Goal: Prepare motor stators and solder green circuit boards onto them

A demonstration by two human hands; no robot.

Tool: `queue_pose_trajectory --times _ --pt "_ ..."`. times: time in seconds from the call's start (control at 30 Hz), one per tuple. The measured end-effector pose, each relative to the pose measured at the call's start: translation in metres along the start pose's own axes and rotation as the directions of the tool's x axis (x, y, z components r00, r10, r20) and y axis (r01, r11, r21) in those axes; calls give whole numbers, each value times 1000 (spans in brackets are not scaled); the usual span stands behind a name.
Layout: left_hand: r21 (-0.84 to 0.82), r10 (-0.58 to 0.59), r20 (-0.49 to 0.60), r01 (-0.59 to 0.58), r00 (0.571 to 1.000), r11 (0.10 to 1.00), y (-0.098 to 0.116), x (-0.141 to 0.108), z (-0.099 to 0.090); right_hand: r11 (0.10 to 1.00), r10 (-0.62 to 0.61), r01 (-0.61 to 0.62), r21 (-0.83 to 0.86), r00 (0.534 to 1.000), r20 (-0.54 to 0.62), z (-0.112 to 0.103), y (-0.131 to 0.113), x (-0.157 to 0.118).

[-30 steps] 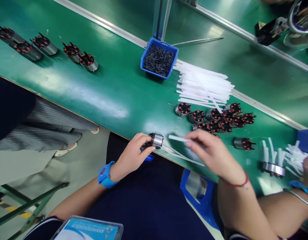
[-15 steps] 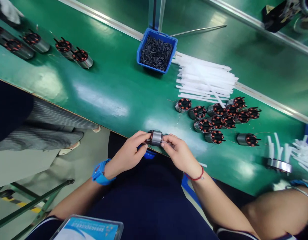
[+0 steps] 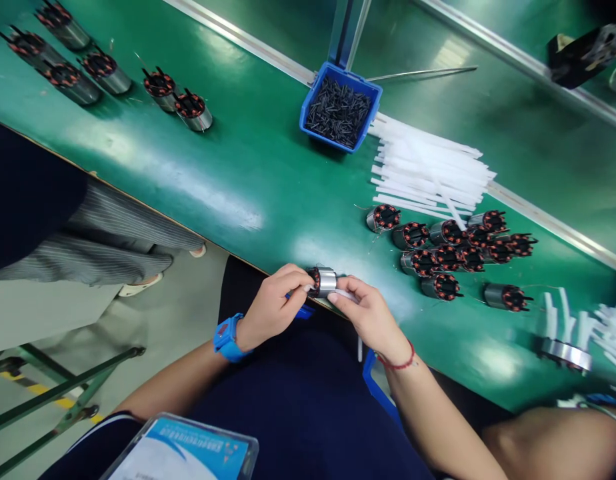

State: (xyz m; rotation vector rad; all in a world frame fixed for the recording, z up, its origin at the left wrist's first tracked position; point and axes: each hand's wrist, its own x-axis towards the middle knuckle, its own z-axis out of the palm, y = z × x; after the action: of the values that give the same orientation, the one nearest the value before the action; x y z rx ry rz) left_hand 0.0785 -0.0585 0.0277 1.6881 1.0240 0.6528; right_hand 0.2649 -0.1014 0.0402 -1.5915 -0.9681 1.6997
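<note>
Fingers closed, the left hand [image 3: 278,300] pinches a white tip [image 3: 308,288] at one end of the wound stator [image 3: 326,283], the right hand [image 3: 373,317] a white strip [image 3: 347,295] opposite; sideways at the green bench's [image 3: 268,193] edge, it is, I judge, steadied from both ends.

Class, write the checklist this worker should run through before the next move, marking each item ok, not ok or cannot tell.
1. Core between both hands: ok.
2. Right hand holding a strip: ok.
3. Left hand pinching a white tip at the core's coil end: ok.
4. Tip and strip are one piece: cannot tell, the core hides it.
5. Core well back from the table's near edge: not ok, it is beside it.
</note>
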Motion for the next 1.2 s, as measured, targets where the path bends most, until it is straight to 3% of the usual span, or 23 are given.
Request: queue_pose_trajectory --times 0.13,0.2,0.37,0.47,0.6,0.73,0.8,0.83,0.9,0.93,1.0,1.03,1.1,1.2 --pt "-53 -11 -118 4 993 999 2 -5 5 997 62 -60 48 998 -27 3 1 -1" --pt "-78 -21 -126 12 992 997 3 -7 5 997 75 -74 38 996 -37 4 3 -2" --pt "-115 -75 2 75 997 991 9 -4 -2 988 9 -30 -148 990 -139 5 5 -6" --pt "-31 -87 66 89 994 996 14 1 -1 964 -66 16 -265 982 -179 7 5 -8" --pt "88 -100 16 98 995 991 15 2 7 931 -132 83 -356 984 -116 7 4 -13" --pt "103 -76 5 75 997 992 13 2 9 870 -92 114 -480 993 69 -8 -9 -19" --pt "99 -73 12 72 997 993 11 2 7 797 -121 173 -579 984 127 -24 -25 -16" --pt "94 -72 14 70 997 993 10 3 7 739 -177 199 -643 979 100 -35 -34 -12" --pt "83 -63 15 62 998 995 7 3 7 608 -352 184 -772 934 -54 -62 -53 2" --pt "82 -58 12 56 998 995 7 3 7 516 -448 119 -848 882 -148 -77 -62 13" --pt "88 -48 -2 48 999 995 6 2 8 434 -516 13 -901 823 -237 -107 -76 39" --pt "94 -49 -6 50 999 994 6 2 8 331 -508 -53 -942 831 -225 -121 -80 53" --pt "100 -61 -4 61 998 993 7 0 8 172 -344 -107 -979 925 -161 -144 -84 81" --pt "94 -67 10 65 998 993 8 -2 7 61 -118 -103 -993 987 -109 -162 -82 113"
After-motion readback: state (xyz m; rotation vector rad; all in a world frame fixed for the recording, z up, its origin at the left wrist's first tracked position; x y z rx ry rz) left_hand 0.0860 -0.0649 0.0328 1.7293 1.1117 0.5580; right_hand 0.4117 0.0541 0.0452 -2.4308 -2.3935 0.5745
